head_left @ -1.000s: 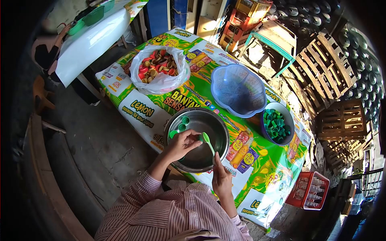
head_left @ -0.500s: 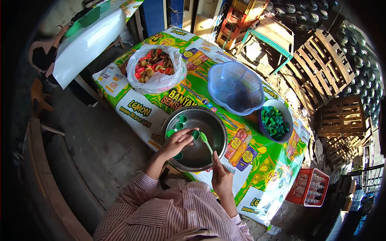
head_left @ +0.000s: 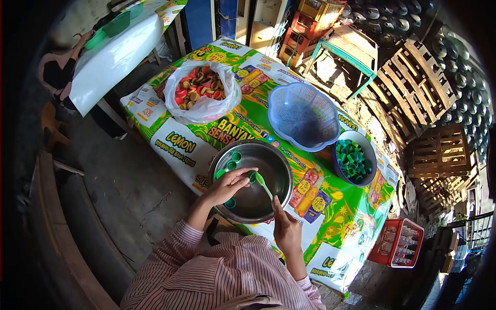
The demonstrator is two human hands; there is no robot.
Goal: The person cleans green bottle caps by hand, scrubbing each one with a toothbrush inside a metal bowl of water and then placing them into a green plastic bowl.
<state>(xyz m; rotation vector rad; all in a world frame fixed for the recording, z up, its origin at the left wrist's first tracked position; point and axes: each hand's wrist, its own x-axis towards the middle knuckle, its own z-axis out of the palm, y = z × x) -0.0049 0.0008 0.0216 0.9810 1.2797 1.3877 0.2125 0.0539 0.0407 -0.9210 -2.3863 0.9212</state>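
Note:
My left hand [head_left: 230,185] is closed on a green cap [head_left: 252,177] above the metal bowl [head_left: 287,201]. In my right hand [head_left: 285,227], at the bowl's near right rim, is the handle of a light green brush-like tool [head_left: 265,188]; its head is against the cap. Several loose green caps [head_left: 236,156] lie along the left inside of the bowl. Farther right stands a bowl of green caps [head_left: 353,159]. A blue plastic basket [head_left: 304,114] is behind the metal bowl, and a white plastic bag [head_left: 230,98] of red and brown caps is at the back left.
A printed cloth covers the table [head_left: 173,142]. At the right, a red crate [head_left: 397,243] of bottles stands on the floor. Wooden pallets [head_left: 413,82] and a green-framed stool [head_left: 351,49] are behind. Another person's arm [head_left: 78,46] shows at a white table at the upper left.
The tool's head has shifted slightly at the cap. Both hands keep nearly the same places, and the whole view has moved a little.

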